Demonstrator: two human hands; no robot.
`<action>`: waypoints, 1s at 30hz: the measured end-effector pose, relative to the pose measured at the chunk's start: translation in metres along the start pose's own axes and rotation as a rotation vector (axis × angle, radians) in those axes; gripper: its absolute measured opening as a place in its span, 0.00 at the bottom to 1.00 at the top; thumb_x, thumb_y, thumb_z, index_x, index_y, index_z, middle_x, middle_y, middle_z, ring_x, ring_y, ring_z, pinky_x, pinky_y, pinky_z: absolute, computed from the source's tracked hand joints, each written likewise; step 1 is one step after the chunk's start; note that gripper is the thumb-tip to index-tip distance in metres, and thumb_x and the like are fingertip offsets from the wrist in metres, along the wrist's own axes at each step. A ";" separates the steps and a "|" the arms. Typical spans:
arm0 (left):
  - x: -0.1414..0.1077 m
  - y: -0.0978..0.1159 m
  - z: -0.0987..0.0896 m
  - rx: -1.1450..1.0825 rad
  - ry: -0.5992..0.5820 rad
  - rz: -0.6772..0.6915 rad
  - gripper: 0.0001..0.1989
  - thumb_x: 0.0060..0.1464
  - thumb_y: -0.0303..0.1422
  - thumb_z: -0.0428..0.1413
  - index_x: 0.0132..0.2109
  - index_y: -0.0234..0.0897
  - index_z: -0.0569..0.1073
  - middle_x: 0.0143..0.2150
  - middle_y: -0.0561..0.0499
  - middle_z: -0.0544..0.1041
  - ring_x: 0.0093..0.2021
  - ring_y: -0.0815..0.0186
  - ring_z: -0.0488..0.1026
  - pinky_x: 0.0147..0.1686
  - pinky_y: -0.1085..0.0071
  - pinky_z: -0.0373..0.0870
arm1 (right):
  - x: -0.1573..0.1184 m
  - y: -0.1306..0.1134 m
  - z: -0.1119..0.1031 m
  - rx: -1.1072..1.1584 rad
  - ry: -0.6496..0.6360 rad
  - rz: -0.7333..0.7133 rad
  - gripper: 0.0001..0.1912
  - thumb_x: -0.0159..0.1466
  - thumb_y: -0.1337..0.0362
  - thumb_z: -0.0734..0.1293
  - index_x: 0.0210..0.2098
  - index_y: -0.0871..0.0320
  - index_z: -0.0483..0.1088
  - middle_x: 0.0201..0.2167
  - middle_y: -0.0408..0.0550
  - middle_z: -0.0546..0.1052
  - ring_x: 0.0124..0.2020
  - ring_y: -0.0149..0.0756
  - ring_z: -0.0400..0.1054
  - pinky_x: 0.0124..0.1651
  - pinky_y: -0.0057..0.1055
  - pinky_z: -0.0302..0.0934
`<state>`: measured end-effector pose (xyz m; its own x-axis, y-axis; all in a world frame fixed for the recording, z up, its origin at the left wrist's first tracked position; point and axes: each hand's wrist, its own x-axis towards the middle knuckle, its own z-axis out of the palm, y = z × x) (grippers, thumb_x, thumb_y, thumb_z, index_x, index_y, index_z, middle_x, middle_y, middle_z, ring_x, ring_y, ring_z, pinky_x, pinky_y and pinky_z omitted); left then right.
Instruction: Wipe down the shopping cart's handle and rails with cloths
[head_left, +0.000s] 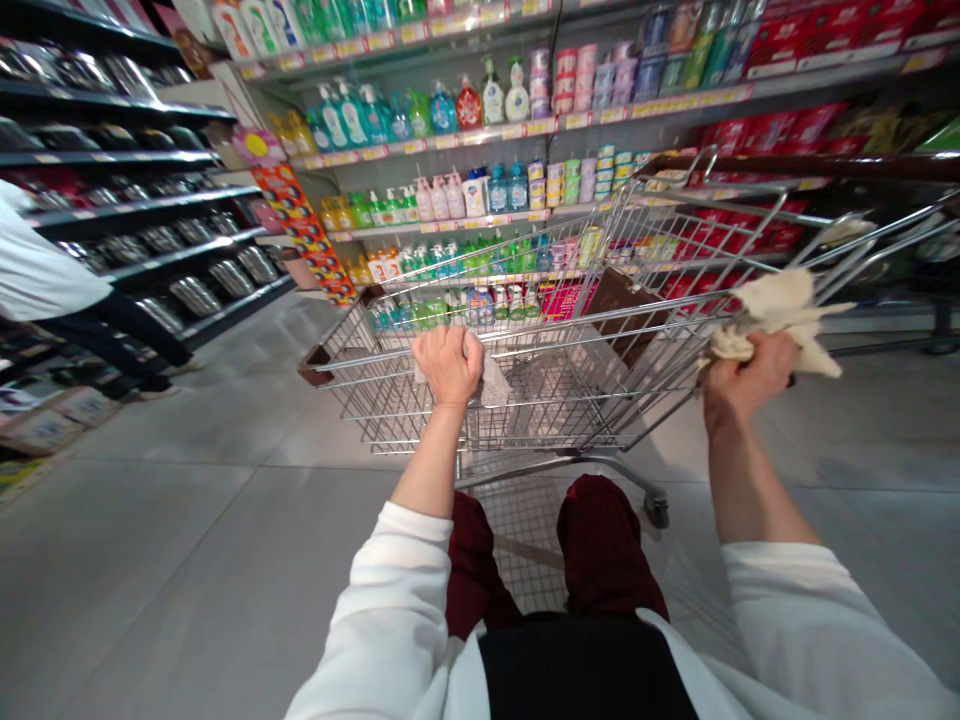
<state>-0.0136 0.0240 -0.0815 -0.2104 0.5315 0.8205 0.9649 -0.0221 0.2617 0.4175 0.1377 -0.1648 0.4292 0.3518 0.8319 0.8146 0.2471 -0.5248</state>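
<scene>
Bright, fairly even overhead light. Glare on steel pots and cart wires; only faint, soft shadows on the floor. Heavy wide-angle distortion: shelves bow toward frame edges. Centre sharp, corners softer.

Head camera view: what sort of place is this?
Probably a supermarket or household-goods store aisle: there's a silver wire shopping cart, long shelves of colourful bottled soaps and detergents, and black shelving stacked with round steel kitchenware.

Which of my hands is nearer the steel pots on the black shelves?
Left. Your left hand is on the shopping cart, with the pots across the aisle to its left. Your right hand, holding a cloth, is farther away, on the cart's other side.
</scene>
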 end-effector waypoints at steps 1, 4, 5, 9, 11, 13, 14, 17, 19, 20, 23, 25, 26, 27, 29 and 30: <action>0.000 0.000 0.000 -0.001 -0.002 0.000 0.11 0.65 0.36 0.47 0.34 0.43 0.69 0.35 0.46 0.72 0.43 0.55 0.67 0.54 0.56 0.57 | -0.020 0.004 0.001 -0.009 -0.055 0.015 0.11 0.49 0.64 0.63 0.33 0.52 0.66 0.38 0.57 0.69 0.46 0.51 0.61 0.52 0.52 0.56; 0.002 0.001 -0.001 -0.007 -0.004 -0.007 0.11 0.65 0.35 0.47 0.33 0.43 0.68 0.35 0.47 0.72 0.43 0.55 0.67 0.54 0.56 0.57 | -0.085 0.011 -0.003 -0.003 -0.231 0.033 0.10 0.47 0.64 0.64 0.30 0.51 0.65 0.36 0.56 0.70 0.44 0.50 0.61 0.51 0.50 0.60; 0.002 0.002 -0.001 -0.009 -0.003 -0.009 0.11 0.65 0.35 0.48 0.33 0.43 0.68 0.35 0.47 0.72 0.43 0.56 0.67 0.54 0.56 0.57 | -0.103 0.012 -0.006 0.006 -0.261 0.032 0.11 0.46 0.64 0.64 0.31 0.52 0.66 0.37 0.55 0.71 0.44 0.50 0.62 0.51 0.50 0.61; 0.003 0.003 -0.002 -0.019 -0.019 -0.014 0.11 0.65 0.35 0.47 0.33 0.43 0.68 0.35 0.47 0.72 0.43 0.55 0.67 0.55 0.56 0.57 | -0.140 0.010 -0.015 0.046 -0.336 0.032 0.16 0.48 0.63 0.63 0.36 0.55 0.70 0.38 0.53 0.72 0.44 0.49 0.65 0.51 0.50 0.65; 0.003 0.003 -0.002 -0.021 -0.026 -0.015 0.11 0.65 0.35 0.47 0.33 0.43 0.68 0.35 0.46 0.72 0.43 0.55 0.67 0.56 0.55 0.57 | -0.135 0.005 -0.018 0.060 -0.348 0.029 0.14 0.47 0.63 0.63 0.34 0.55 0.70 0.35 0.52 0.72 0.43 0.49 0.67 0.50 0.50 0.66; 0.002 0.002 -0.002 -0.013 -0.026 -0.008 0.11 0.65 0.35 0.47 0.34 0.43 0.69 0.35 0.46 0.72 0.43 0.55 0.67 0.55 0.55 0.57 | -0.118 -0.006 -0.022 0.087 -0.275 0.021 0.12 0.48 0.64 0.63 0.33 0.55 0.70 0.34 0.51 0.72 0.41 0.48 0.68 0.48 0.50 0.67; 0.002 0.002 -0.002 -0.007 -0.023 -0.002 0.11 0.65 0.35 0.47 0.34 0.43 0.69 0.35 0.46 0.72 0.43 0.55 0.67 0.54 0.56 0.57 | -0.106 -0.014 -0.024 0.106 -0.220 0.015 0.12 0.49 0.64 0.63 0.34 0.55 0.70 0.34 0.52 0.72 0.41 0.48 0.68 0.48 0.50 0.67; 0.001 0.000 -0.001 0.010 -0.003 0.011 0.11 0.65 0.35 0.47 0.34 0.43 0.69 0.35 0.47 0.72 0.42 0.56 0.67 0.53 0.57 0.58 | -0.063 -0.051 -0.034 0.167 -0.088 -0.047 0.12 0.56 0.65 0.62 0.39 0.54 0.71 0.41 0.54 0.74 0.47 0.48 0.69 0.51 0.48 0.65; 0.001 0.000 -0.001 0.019 0.012 0.012 0.11 0.65 0.35 0.47 0.34 0.43 0.69 0.35 0.47 0.72 0.42 0.56 0.67 0.53 0.57 0.58 | -0.034 -0.081 -0.036 0.188 -0.042 -0.158 0.08 0.63 0.61 0.63 0.40 0.53 0.71 0.42 0.55 0.74 0.47 0.47 0.68 0.52 0.48 0.65; 0.001 -0.001 0.000 0.023 0.016 0.011 0.11 0.65 0.35 0.47 0.34 0.43 0.69 0.35 0.47 0.72 0.42 0.56 0.67 0.54 0.57 0.58 | -0.022 -0.095 -0.035 0.183 -0.023 -0.232 0.08 0.64 0.58 0.64 0.39 0.53 0.71 0.42 0.56 0.74 0.47 0.47 0.67 0.52 0.49 0.64; 0.001 -0.002 0.000 0.021 0.018 0.009 0.11 0.65 0.35 0.47 0.34 0.43 0.69 0.35 0.47 0.72 0.42 0.56 0.67 0.54 0.57 0.57 | -0.007 -0.126 -0.024 0.154 -0.160 -0.396 0.11 0.66 0.57 0.64 0.45 0.53 0.72 0.53 0.59 0.72 0.58 0.51 0.63 0.59 0.54 0.60; 0.001 -0.002 0.000 0.018 0.013 0.011 0.11 0.65 0.35 0.47 0.34 0.43 0.69 0.35 0.47 0.71 0.42 0.56 0.67 0.54 0.57 0.57 | -0.016 -0.132 -0.013 0.136 -0.223 -0.387 0.11 0.66 0.60 0.64 0.47 0.51 0.72 0.59 0.57 0.69 0.63 0.53 0.58 0.62 0.56 0.57; 0.001 -0.002 0.000 0.020 0.010 0.014 0.11 0.65 0.35 0.47 0.34 0.43 0.69 0.35 0.47 0.71 0.42 0.56 0.67 0.54 0.57 0.57 | -0.025 -0.130 -0.009 0.133 -0.233 -0.361 0.10 0.66 0.61 0.64 0.46 0.51 0.72 0.59 0.57 0.69 0.64 0.54 0.57 0.62 0.56 0.56; 0.001 -0.002 0.000 0.024 0.007 0.017 0.11 0.65 0.35 0.47 0.34 0.42 0.69 0.35 0.47 0.71 0.42 0.56 0.67 0.54 0.57 0.57 | -0.037 -0.126 -0.005 0.133 -0.241 -0.338 0.10 0.65 0.62 0.64 0.45 0.52 0.73 0.58 0.57 0.70 0.64 0.53 0.57 0.62 0.56 0.56; 0.001 -0.001 -0.001 0.029 0.004 0.017 0.12 0.65 0.35 0.47 0.34 0.42 0.69 0.35 0.47 0.71 0.42 0.56 0.67 0.54 0.57 0.57 | -0.066 -0.114 -0.001 0.135 -0.271 -0.337 0.07 0.64 0.64 0.64 0.40 0.54 0.74 0.51 0.58 0.72 0.59 0.52 0.60 0.61 0.54 0.57; 0.000 -0.001 -0.001 0.027 0.002 0.015 0.12 0.66 0.35 0.47 0.34 0.42 0.69 0.35 0.47 0.71 0.43 0.56 0.67 0.54 0.57 0.57 | -0.081 -0.107 0.000 0.126 -0.305 -0.362 0.06 0.63 0.65 0.64 0.37 0.55 0.73 0.46 0.57 0.72 0.56 0.50 0.62 0.60 0.52 0.58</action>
<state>-0.0148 0.0237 -0.0810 -0.1957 0.5294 0.8255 0.9719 -0.0072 0.2351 0.2958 0.0830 -0.1760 -0.0222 0.4669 0.8840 0.8285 0.5034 -0.2451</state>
